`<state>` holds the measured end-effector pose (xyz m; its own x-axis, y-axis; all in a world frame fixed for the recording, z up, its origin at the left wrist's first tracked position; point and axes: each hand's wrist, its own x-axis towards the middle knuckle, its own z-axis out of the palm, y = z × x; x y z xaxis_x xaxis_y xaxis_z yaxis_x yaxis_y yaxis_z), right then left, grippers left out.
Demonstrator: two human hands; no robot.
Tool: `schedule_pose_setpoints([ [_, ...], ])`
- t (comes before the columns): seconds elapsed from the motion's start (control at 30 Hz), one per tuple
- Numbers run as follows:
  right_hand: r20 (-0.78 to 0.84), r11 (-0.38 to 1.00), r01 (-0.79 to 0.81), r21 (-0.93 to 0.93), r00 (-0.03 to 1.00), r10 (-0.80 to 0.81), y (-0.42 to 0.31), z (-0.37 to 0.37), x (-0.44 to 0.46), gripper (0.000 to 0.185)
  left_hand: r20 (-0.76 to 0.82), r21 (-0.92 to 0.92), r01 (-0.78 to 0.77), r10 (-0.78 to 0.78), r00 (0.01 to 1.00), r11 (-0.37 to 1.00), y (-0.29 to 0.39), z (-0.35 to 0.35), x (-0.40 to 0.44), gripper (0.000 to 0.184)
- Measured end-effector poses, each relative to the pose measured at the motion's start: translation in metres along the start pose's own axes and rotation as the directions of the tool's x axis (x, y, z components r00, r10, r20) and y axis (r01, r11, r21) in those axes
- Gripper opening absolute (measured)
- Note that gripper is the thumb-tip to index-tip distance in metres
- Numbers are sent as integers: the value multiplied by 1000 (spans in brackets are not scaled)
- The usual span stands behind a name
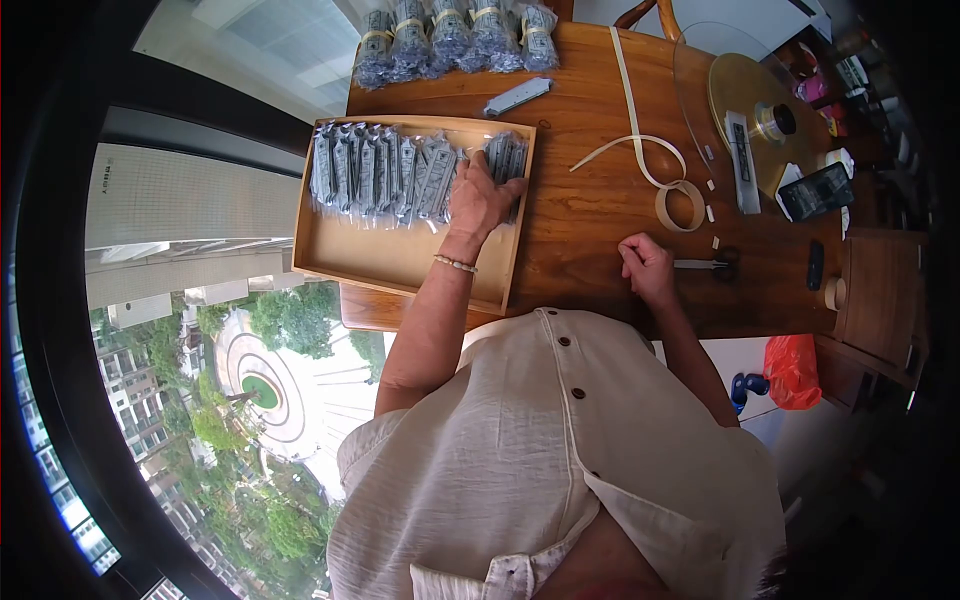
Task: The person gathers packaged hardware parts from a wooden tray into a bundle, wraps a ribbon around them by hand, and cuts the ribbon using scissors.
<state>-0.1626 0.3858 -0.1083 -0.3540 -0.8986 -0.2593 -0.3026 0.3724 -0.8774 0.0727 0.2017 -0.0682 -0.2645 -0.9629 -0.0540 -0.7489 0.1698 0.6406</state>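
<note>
The left hand (482, 203) has its fingers spread on the plastic-wrapped packets (508, 150) inside the wooden tray (400, 272), near its right end; whether it grips any, I can't tell. Right of the tray, the right hand (650, 268) curls closed beside scissors (727, 265).

Packets: rows of dark print are running along the grey packets (365, 175) in the tray (370, 250); the letters are coming out way too tiny to read
Bundles: banded bundles (411, 45) at the table's far edge are showing dark marks too; no words are coming through, sorry
Long packet: dark marks are showing on this one (742, 165) by the round board (735, 80); honestly, nothing's reading clearly anywhere
</note>
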Motion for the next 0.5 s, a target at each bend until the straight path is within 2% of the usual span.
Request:
schedule_pose_setpoints([
  [0.07,-1,1000,2,-1,1000,-2,1,0,0,9,6,-4,-16,16,1000,1000,-4,0,0,63],
  [0.17,2,1000,2,3,1000,-2,1,0,0,9,145,-55,10,-1,989,998,-9,-8,6,77],
  [0.27,2,1000,0,2,1000,0,0,0,0,9,139,-31,14,-10,990,999,-12,-7,7,74],
  [0.37,1,1000,7,2,1000,-7,1,0,0,9,36,66,-56,54,998,996,-14,6,6,66],
  [0.5,1,1000,2,5,1000,-2,1,0,0,9,-11,123,3,-2,1000,992,-5,11,0,66],
])
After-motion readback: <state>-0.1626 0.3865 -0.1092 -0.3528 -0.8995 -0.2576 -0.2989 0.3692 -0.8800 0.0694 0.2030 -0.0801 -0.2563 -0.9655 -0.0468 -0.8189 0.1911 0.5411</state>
